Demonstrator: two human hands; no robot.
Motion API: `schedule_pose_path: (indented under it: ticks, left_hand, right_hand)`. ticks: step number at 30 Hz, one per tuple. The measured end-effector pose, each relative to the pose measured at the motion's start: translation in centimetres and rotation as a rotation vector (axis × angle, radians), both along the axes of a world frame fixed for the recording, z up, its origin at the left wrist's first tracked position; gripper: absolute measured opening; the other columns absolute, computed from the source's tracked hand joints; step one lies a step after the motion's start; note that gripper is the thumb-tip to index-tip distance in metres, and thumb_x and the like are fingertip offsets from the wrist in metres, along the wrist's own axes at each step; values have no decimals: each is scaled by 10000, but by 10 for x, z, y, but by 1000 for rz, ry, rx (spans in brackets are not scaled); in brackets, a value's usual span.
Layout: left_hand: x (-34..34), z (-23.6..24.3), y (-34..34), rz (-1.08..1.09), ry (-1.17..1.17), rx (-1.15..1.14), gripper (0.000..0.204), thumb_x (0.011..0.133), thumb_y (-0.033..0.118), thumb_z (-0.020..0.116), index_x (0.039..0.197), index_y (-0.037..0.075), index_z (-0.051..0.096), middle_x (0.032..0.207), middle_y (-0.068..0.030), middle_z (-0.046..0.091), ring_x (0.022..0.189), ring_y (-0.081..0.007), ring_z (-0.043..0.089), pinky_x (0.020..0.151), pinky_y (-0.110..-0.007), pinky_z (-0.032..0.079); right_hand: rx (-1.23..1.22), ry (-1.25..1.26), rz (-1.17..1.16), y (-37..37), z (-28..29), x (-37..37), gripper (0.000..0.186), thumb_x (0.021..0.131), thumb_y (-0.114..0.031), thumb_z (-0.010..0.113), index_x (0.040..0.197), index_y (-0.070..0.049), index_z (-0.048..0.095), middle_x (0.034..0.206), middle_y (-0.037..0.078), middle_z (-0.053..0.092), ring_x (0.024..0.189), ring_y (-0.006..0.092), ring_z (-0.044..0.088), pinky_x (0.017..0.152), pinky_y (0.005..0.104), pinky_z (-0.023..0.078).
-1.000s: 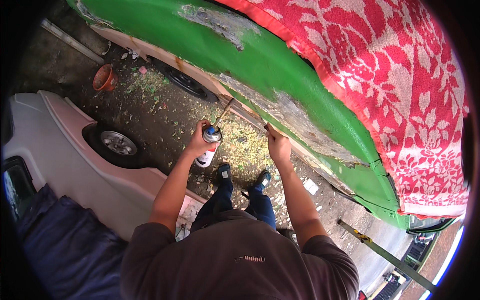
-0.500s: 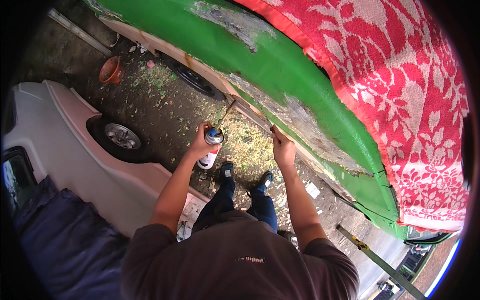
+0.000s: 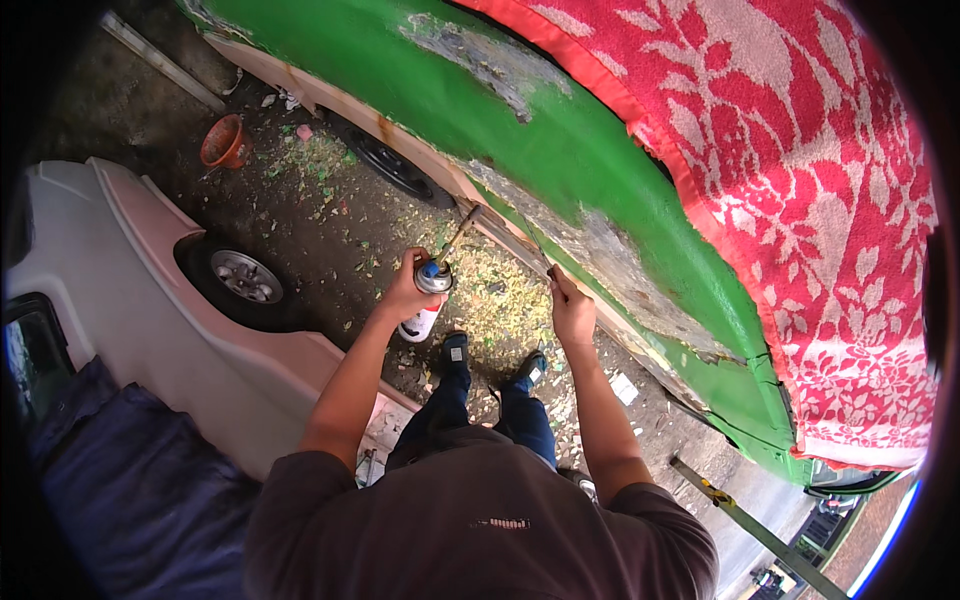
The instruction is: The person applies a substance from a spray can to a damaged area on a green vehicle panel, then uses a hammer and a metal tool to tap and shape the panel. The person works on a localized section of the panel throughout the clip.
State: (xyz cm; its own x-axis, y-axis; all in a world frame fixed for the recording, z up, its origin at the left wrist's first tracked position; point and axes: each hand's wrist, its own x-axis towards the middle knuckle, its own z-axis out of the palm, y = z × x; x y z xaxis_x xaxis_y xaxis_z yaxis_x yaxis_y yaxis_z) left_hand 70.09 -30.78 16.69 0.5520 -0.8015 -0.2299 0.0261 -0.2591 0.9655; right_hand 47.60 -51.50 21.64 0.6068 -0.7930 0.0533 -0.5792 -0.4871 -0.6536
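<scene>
My left hand [image 3: 404, 287] is wrapped round a gas torch [image 3: 434, 278], a metal can with a blue knob and a long brass nozzle. Its tip angles up toward the lower edge of a green vehicle side panel [image 3: 620, 165]. In my right hand [image 3: 573, 316] is a thin, dark-handled scraper-like tool [image 3: 548, 267], its narrow end reaching the panel's lower part. I cannot make out the exact shape of that end. Along the panel, bare grey-brown patches [image 3: 615, 250] show where the green paint is off. No flame can be made out.
Pale paint flakes [image 3: 500, 300] litter the ground round my feet. A pink-and-grey vehicle [image 3: 160, 290] stands to the left, with dark cloth [image 3: 130, 490] on it. A red patterned blanket [image 3: 800, 200] covers the green vehicle's upper side. An orange pot [image 3: 225, 142] lies at the far left.
My right hand and its tool have shifted slightly right and nearer to me. The left hand keeps its hold on the torch, and the whole view has moved a little.
</scene>
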Motion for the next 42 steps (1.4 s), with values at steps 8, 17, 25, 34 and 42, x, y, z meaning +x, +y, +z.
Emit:
schedule_pose_path:
  ticks: [8,17,25,34,42]
  left_hand:
    - [13,-7,-7,-22,-38,20,806,634,34,814,1269,131,325,1208,-103,517,1144,-201,517,992,-371,426]
    - [18,-22,6,-42,44,-24,784,646,30,805,1263,121,331,1180,-85,530,1087,-186,545,956,-370,454]
    - [14,4,2,-18,21,14,796,624,54,820,1262,118,348,1171,-88,535,1110,-201,532,969,-367,436]
    - [17,0,12,19,-12,-42,778,626,83,845,1219,124,344,1129,-106,552,1073,-222,562,943,-390,450]
    - [10,7,27,59,52,8,795,625,53,809,1261,123,337,1122,-75,520,1059,-183,533,940,-358,437]
  right_hand:
    - [-80,-32,17,-3,-10,9,300,916,-184,619,1209,-153,674,905,216,673,800,388,657,717,418,520]
    - [-64,18,5,-10,-10,9,281,905,-211,631,1179,-191,690,888,184,692,777,373,673,703,436,539]
    - [-36,119,-16,-2,3,12,297,902,-192,643,1192,-140,681,966,178,694,829,338,680,743,396,534]
    - [-6,32,-18,-1,-3,15,312,910,-169,640,1217,-121,662,997,183,696,889,331,684,774,389,525]
    - [47,39,-18,6,5,16,295,909,-179,643,1195,-113,675,1000,192,685,894,351,671,783,396,524]
